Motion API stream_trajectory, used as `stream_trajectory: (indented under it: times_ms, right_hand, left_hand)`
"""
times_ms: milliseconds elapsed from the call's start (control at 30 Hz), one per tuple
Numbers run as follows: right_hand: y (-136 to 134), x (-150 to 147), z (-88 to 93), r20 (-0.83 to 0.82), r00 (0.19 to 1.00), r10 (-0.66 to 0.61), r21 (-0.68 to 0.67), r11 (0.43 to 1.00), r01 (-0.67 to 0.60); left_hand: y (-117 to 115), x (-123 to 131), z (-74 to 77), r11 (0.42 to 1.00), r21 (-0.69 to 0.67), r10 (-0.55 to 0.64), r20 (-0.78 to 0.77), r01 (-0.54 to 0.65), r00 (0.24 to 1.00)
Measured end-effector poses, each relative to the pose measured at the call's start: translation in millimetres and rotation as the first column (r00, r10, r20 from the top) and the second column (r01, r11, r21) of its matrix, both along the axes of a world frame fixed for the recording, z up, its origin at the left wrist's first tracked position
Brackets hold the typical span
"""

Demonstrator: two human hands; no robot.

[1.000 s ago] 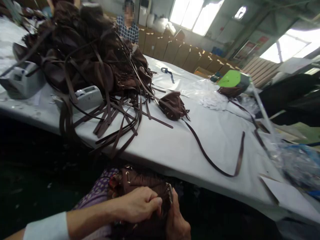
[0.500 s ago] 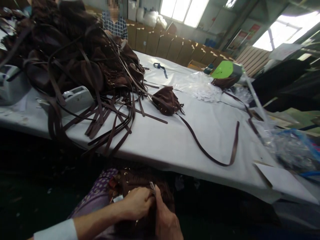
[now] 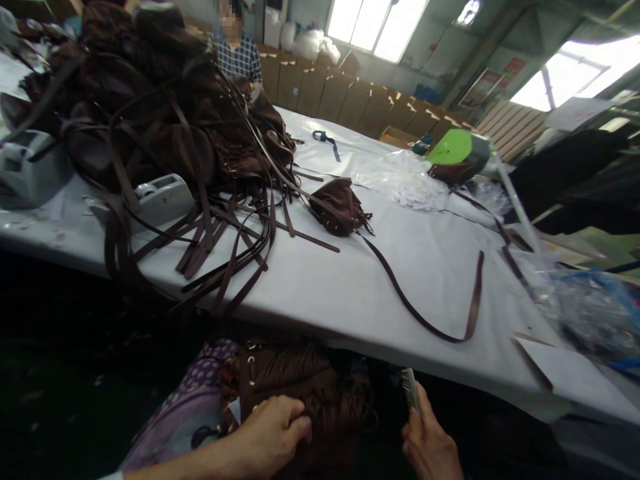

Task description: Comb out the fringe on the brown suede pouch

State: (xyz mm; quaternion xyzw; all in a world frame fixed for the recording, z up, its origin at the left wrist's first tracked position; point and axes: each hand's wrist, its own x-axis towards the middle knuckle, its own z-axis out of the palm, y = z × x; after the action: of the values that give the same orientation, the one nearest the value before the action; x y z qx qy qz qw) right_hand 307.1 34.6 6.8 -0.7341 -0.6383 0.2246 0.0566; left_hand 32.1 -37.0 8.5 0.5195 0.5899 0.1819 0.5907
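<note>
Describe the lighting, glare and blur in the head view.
Head view: the windows at the top are blown out to white; the white table is evenly lit, while the space under it is nearly black. The left hand on the brown fringed bag and the right hand holding a small comb sit in dim light. The plastic bags at right are smeared.

No text, label, brand or number is showing legibly anywhere. Red-and-white posters (image 3: pixel 484 85) are hanging on the far right wall, but their print is appearing too small and blurred to read; the far cardboard boxes (image 3: pixel 350 100) are showing no readable marking.
</note>
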Motion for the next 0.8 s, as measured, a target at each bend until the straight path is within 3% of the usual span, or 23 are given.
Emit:
stream_trajectory:
  times_ms: [67,133,233,333,400,467,567,667,800]
  right_hand:
    - [-20,-14,9.4,-0.24,0.97,0.029,-0.008,0.999,-0.032]
    - [-44,-44,8.4,-0.375,0.899,0.228,0.065,0.973,-0.219]
    - [-68,-90,-10.2,-0.127,0.81,0.572,0.21,0.814,-0.542]
    - [-71,-112,-30.8,0.23,0.735,0.638,0.186,0.712,-0.676]
    - [-66,-114,-37.7,0.374,0.664,0.648,0.154,0.662,-0.733]
    - [-61,-113,-39.1,0.463,0.623,0.63,0.148,0.639,-0.755]
    - [-54,-111,-36.5,0.541,0.617,0.572,0.151,0.656,-0.74]
    - [-50,-107,-34.1,0.505,0.662,0.554,0.141,0.703,-0.697]
    - [-51,-102,-35.2,0.344,0.763,0.547,0.164,0.765,-0.622]
  left_hand:
    - [5,0,-13.4,0.99,-0.089,0.122,0.192,-0.107,0.974]
    - [10,3,-19.3,0.986,-0.137,0.128,0.309,-0.089,0.943]
    - [11,4,-14.2,0.986,-0.156,0.114,0.416,-0.052,0.902]
    - [9,-1,-3.9,0.979,-0.198,0.136,0.479,-0.044,0.867]
    - [6,-5,-0.2,0.972,-0.232,0.156,0.501,-0.042,0.851]
    - [3,-7,0.2,0.981,-0.19,0.125,0.425,-0.047,0.896]
    - [-2,-6,-0.8,1.0,0.007,0.026,0.065,-0.027,0.998]
    - [-6,-4,3.8,0.992,0.103,-0.058,-0.203,0.08,0.977]
    - [-6,-6,17.4,0.973,0.092,-0.177,-0.297,0.212,0.939]
